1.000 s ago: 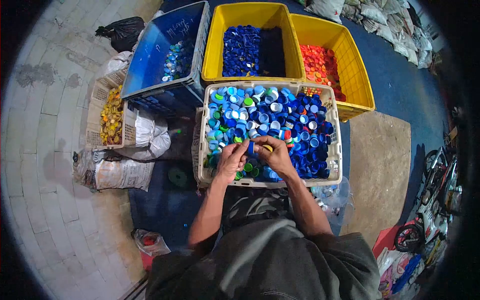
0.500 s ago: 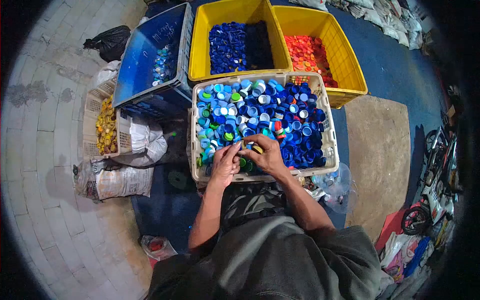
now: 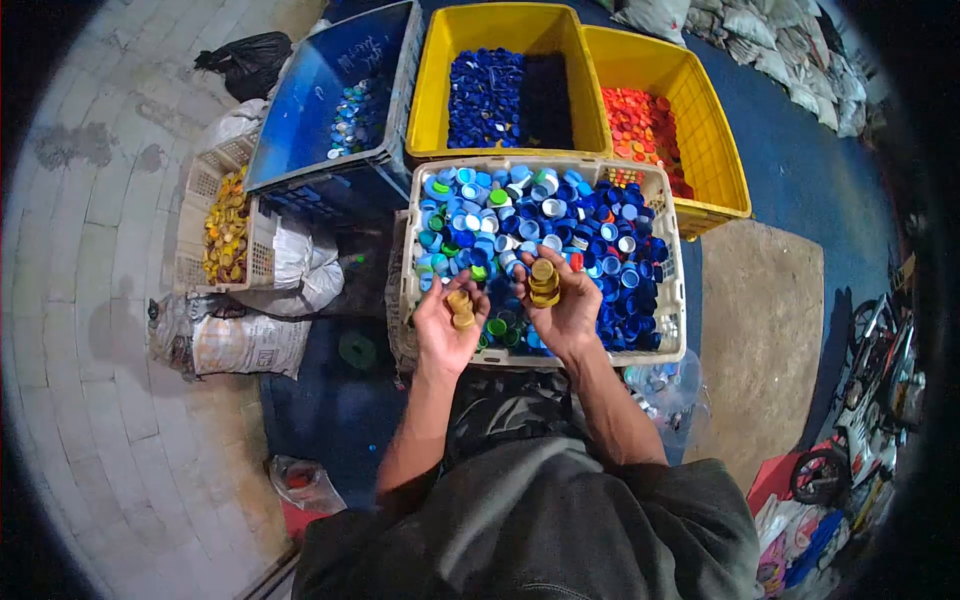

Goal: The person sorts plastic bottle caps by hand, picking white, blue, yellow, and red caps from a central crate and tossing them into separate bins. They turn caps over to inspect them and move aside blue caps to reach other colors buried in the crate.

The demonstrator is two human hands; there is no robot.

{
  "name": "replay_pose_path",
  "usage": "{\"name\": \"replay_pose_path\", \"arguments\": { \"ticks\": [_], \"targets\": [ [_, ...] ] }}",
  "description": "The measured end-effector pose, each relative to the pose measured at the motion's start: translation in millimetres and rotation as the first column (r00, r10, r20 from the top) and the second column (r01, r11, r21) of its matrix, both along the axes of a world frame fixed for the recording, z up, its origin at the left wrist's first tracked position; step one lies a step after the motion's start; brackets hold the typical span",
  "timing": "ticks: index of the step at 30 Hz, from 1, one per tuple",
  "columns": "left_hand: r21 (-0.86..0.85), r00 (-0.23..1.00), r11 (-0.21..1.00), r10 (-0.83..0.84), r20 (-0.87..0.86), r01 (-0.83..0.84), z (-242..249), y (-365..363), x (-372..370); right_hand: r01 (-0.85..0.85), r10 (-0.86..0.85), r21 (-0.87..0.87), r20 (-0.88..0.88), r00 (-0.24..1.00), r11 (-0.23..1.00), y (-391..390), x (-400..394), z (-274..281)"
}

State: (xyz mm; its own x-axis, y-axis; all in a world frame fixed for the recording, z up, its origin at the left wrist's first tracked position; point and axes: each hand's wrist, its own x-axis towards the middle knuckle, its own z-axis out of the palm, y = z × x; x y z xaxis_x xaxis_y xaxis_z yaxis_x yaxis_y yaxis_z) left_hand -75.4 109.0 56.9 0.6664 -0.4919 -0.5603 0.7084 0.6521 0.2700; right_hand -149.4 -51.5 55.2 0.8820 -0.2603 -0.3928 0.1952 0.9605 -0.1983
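My left hand (image 3: 452, 335) is turned palm up with a few tan-yellow bottle caps (image 3: 461, 309) in its curled fingers. Several darker yellow bottle caps (image 3: 543, 284) lie together in my right hand (image 3: 571, 312), also palm up. Both hands are apart from each other, over the near part of a white plastic crate (image 3: 675, 290). Beneath them the crate is full of loose blue bottle caps (image 3: 625, 300), with lighter blue, white and green ones mixed in at the left.
Behind the crate stand a blue bin (image 3: 300, 120), a yellow bin with dark blue caps (image 3: 430, 90) and another yellow bin with red-orange caps (image 3: 715, 140). At left, a pale basket (image 3: 262, 250) holds yellow caps. Sacks (image 3: 250, 345) lie below it. A motorbike (image 3: 850, 420) is at right.
My hands were close together at the near side of the crate; they have parted and turned palm up, showing the yellow caps. The view has shifted slightly.
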Motion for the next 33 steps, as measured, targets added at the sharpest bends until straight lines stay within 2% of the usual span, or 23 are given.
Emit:
{"name": "replay_pose_path", "arguments": {
  "ticks": [1, 3, 4, 6, 8, 11, 13, 17, 18, 19, 20, 21, 22, 23, 24, 25, 26, 28, 29, 30, 31, 32, 33],
  "targets": [
    [-0.220, 0.999, 0.974, 0.044, -0.006, -0.044, -4.4, 6.6, 3.3, -0.014, 0.013, 0.019, 0.048, 0.999, 1.000, 4.4, 4.6, 6.7],
    [-0.222, 0.987, 0.963, 0.142, -0.073, -0.155, 8.9, 9.1, 5.5, -0.094, 0.094, -0.006, 0.177, 0.980, 0.996, 13.2, 17.4, 5.9],
    [-0.223, 0.975, 0.951, 0.196, -0.103, -0.215, 16.7, 10.3, 7.4, -0.105, 0.103, 0.016, 0.080, 0.991, 0.994, 23.0, 24.6, 16.3],
    [-0.243, 0.968, 0.937, 0.245, -0.051, -0.250, 18.3, 20.7, 12.7, -0.162, 0.172, -0.112, 0.089, 0.981, 0.980, 45.6, 43.8, 11.4],
    [-0.208, 0.935, 0.916, 0.353, 0.009, -0.344, 8.0, 33.2, 19.7, -0.197, 0.203, -0.259, -0.002, 0.979, 0.946, 76.3, 64.0, 11.3],
    [0.026, 0.855, 0.855, 0.516, 0.061, -0.518, 7.3, 56.8, 28.9, -0.323, 0.271, -0.527, -0.176, 0.946, 0.786, 126.7, 84.7, 16.0],
    [0.164, 0.796, 0.785, 0.605, 0.010, -0.598, -0.1, 78.1, 41.4, -0.373, 0.332, -0.523, -0.174, 0.927, 0.767, 160.6, 97.4, 9.0],
    [0.148, 0.759, 0.766, 0.641, -0.111, -0.626, -21.9, 141.4, 84.0, -0.533, 0.453, -0.489, -0.282, 0.846, 0.691, 222.6, 144.2, -3.9],
    [0.185, 0.729, 0.713, 0.685, 0.023, -0.676, -24.4, 158.3, 110.1, -0.554, 0.494, -0.524, -0.266, 0.828, 0.647, 237.8, 168.5, -6.1],
    [0.118, 0.652, 0.643, 0.755, 0.068, -0.756, 16.1, 173.2, 131.7, -0.515, 0.500, -0.517, -0.182, 0.847, 0.684, 258.7, 195.2, 22.9],
    [-0.010, 0.651, 0.652, 0.757, 0.058, -0.758, 41.7, 200.4, 160.4, -0.475, 0.500, -0.505, -0.097, 0.861, 0.720, 277.3, 229.5, 54.0],
    [-0.199, 0.561, 0.618, 0.780, 0.276, -0.761, 35.2, 237.9, 199.7, -0.517, 0.584, -0.647, -0.133, 0.800, 0.560, 288.9, 271.9, 56.1],
    [-0.281, 0.509, 0.591, 0.801, 0.316, -0.756, 85.2, 252.8, 216.2, -0.527, 0.653, -0.760, -0.183, 0.735, 0.380, 300.7, 307.8, 57.0],
    [-0.379, 0.446, 0.608, 0.782, 0.435, -0.698, 63.0, 291.5, 256.7, -0.493, 0.615, -0.724, -0.119, 0.779, 0.483, 313.3, 327.1, 70.7],
    [-0.237, 0.554, 0.646, 0.752, 0.356, -0.725, 91.0, 301.2, 262.7, -0.452, 0.569, -0.678, -0.061, 0.820, 0.579, 323.7, 339.6, 81.2],
    [-0.231, 0.584, 0.694, 0.707, 0.399, -0.682, 83.9, 313.4, 268.1, -0.447, 0.536, -0.695, -0.106, 0.838, 0.563, 328.0, 351.6, 77.2],
    [-0.226, 0.611, 0.742, 0.656, 0.443, -0.632, 78.3, 319.2, 274.9, -0.367, 0.472, -0.696, -0.046, 0.880, 0.617, 328.3, 355.1, 75.9],
    [0.185, 0.679, 0.671, 0.616, 0.400, -0.718, 76.8, 298.5, 249.5, -0.204, 0.319, -0.673, 0.050, 0.947, 0.711, 320.9, 329.4, 67.5],
    [0.294, 0.697, 0.635, 0.610, 0.378, -0.715, 54.6, 290.7, 241.2, -0.244, 0.340, -0.685, 0.007, 0.940, 0.687, 312.7, 314.8, 56.6],
    [0.234, 0.759, 0.741, 0.521, 0.390, -0.629, 3.3, 299.4, 238.7, -0.281, 0.352, -0.693, -0.042, 0.935, 0.664, 298.8, 298.3, 43.3],
    [0.146, 0.710, 0.709, 0.623, 0.328, -0.690, -28.1, 288.1, 227.1, -0.309, 0.344, -0.699, -0.096, 0.934, 0.645, 282.9, 278.8, 29.2],
    [0.162, 0.740, 0.735, 0.593, 0.316, -0.659, -48.8, 274.4, 210.3, -0.259, 0.354, -0.673, 0.004, 0.935, 0.693, 268.0, 261.7, -9.4],
    [0.326, 0.781, 0.713, 0.528, 0.333, -0.621, -40.8, 248.4, 187.9, -0.333, 0.374, -0.760, -0.128, 0.919, 0.558, 250.7, 228.9, 7.6]
  ]
}}
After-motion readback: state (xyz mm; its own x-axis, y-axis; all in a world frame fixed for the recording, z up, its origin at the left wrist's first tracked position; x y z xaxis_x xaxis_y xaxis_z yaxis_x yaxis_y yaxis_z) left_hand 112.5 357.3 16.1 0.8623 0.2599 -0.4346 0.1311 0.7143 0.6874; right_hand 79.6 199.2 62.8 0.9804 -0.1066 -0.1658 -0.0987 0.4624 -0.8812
